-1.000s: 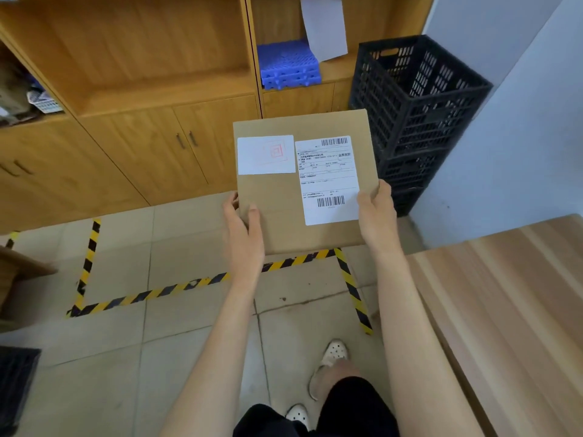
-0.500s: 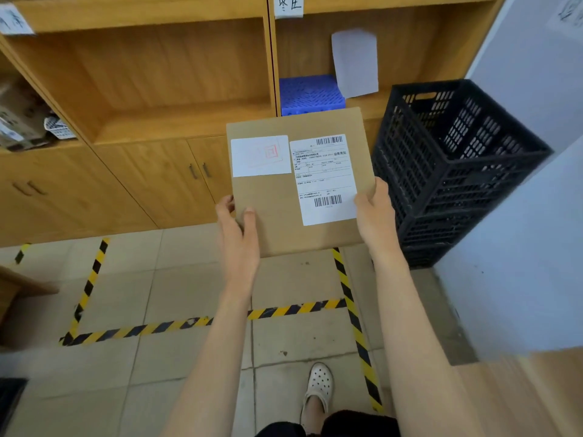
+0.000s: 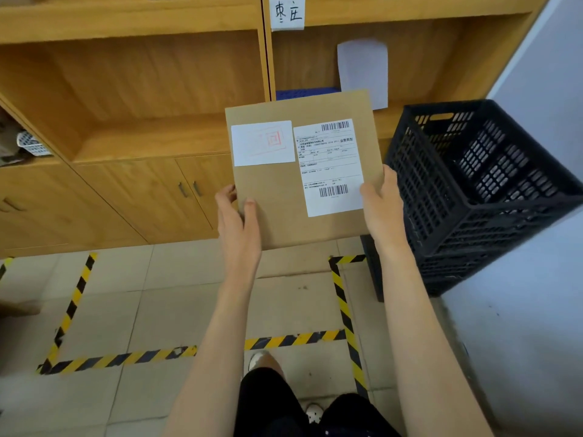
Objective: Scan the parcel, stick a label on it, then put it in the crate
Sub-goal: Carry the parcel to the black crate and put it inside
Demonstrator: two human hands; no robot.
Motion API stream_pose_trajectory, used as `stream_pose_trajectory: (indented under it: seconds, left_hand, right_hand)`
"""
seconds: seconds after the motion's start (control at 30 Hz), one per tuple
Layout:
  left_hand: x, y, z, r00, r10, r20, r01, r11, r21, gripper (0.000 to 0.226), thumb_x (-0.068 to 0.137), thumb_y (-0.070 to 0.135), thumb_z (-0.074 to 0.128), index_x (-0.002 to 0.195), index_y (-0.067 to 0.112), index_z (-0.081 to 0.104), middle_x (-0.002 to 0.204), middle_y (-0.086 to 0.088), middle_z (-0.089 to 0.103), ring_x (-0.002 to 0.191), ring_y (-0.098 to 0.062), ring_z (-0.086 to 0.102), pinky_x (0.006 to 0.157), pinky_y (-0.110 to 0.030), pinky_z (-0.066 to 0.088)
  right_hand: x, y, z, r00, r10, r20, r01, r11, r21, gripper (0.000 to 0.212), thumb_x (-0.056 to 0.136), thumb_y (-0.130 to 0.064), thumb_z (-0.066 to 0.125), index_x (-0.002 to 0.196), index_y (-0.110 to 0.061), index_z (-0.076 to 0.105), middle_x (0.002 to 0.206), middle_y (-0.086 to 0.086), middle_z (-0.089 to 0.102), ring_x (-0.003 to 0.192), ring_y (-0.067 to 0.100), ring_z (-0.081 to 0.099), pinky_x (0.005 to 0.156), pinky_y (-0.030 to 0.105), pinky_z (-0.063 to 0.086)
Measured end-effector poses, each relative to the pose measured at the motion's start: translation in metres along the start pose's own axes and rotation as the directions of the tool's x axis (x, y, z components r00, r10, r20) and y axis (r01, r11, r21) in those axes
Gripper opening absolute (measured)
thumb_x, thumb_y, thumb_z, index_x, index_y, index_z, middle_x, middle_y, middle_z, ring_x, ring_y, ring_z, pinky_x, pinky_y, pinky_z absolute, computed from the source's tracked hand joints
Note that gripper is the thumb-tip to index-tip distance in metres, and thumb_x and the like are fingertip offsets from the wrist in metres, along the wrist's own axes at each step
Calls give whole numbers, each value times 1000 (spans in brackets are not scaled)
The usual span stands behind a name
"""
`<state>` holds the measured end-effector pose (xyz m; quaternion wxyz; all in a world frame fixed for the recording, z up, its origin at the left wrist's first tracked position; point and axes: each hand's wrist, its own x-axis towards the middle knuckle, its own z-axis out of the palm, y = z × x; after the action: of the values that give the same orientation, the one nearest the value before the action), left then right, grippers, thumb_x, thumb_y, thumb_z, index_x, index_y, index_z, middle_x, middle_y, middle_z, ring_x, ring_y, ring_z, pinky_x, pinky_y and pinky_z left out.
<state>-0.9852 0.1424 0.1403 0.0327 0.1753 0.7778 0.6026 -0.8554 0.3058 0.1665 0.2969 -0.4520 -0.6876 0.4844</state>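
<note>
You hold the parcel [image 3: 284, 200] in the air left of the black crate [image 3: 479, 197]: left hand [image 3: 238, 222] and right hand [image 3: 383, 206] each clamp a lower edge. 2 labels [image 3: 328, 167] on its face. Visible crate interior looks empty.

You're holding a matt brown cardboard parcel [image 3: 277, 197] with two smooth white paper labels; beside it a black perforated plastic crate [image 3: 479, 190], behind it satin-finished wooden shelving [image 3: 151, 83], below it matt floor tiles [image 3: 151, 310].

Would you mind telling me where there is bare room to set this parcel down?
The black crate looks empty. The left shelf bay is bare. The right bay is crowded by the blue pallet and white sheet.
</note>
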Motion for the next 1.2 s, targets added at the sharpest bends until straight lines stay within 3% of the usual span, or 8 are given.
stream_pose_trajectory:
  seconds: [0.13, 0.3, 0.53, 0.73, 0.87, 1.0, 1.2]
  left_hand:
    - [45, -2, 30, 1000, -2, 31, 2, 1000, 8, 37, 102, 29, 43, 138, 20, 38, 133, 9, 53, 119, -11, 50, 91, -26, 37]
    - [118, 2, 68, 993, 5, 116, -6, 1000, 8, 34, 102, 30, 43, 135, 20, 42, 128, 8, 56, 110, -9, 53, 84, -26, 37]
    - [230, 10, 128, 964, 79, 253, -78, 997, -15, 31, 102, 28, 43, 132, 20, 42, 124, 3, 60, 109, -17, 58, 84, -33, 44]
    - [282, 14, 183, 924, 108, 368, -108, 994, -19, 19, 102, 29, 44, 121, 29, 41, 110, 8, 58, 98, -14, 57, 78, -34, 43]
    - [295, 20, 242, 866, 130, 483, -148, 989, -1, 24, 102, 27, 44, 126, 22, 42, 118, 4, 58, 96, -13, 57, 67, -25, 40]
    - [297, 36, 307, 794, 164, 585, -182, 983, -29, 24, 104, 25, 44, 127, 19, 43, 116, 5, 58, 86, 0, 54, 61, -4, 37]
    - [291, 66, 410, 705, 175, 687, -197, 979, -47, 32, 105, 30, 41, 135, 19, 40, 118, 10, 51, 103, -8, 49, 79, -26, 35]
  right_hand:
    - [43, -2, 10, 1000, -3, -24, 3, 1000, 12, 63, 93, -24, 46, 154, -20, 29, 142, 7, 51, 127, 27, 51, 105, 47, 45]
    - [105, -17, 24, 993, 36, -114, -38, 999, -11, 73, 82, -36, 42, 152, -23, 30, 142, 5, 52, 127, 27, 52, 106, 56, 43]
    - [204, -43, 48, 965, 37, -260, -42, 999, -11, 71, 82, -40, 40, 152, -27, 30, 145, 3, 50, 128, 28, 51, 107, 59, 40]
    - [250, -30, 48, 924, 140, -354, -145, 989, 14, 73, 83, -41, 39, 154, -28, 26, 148, 3, 48, 132, 28, 48, 111, 58, 37]
    - [273, -16, 24, 859, 223, -461, -223, 973, 56, 74, 81, -42, 38, 153, -29, 27, 149, 2, 48, 134, 28, 47, 112, 58, 35]
    - [294, -3, -12, 784, 276, -556, -273, 958, 90, 74, 82, -42, 37, 153, -27, 27, 148, 2, 48, 132, 27, 49, 110, 57, 38]
    - [343, 19, -75, 696, 315, -645, -320, 941, 113, 68, 83, -38, 36, 150, -26, 31, 141, 1, 54, 123, 27, 55, 104, 58, 44]
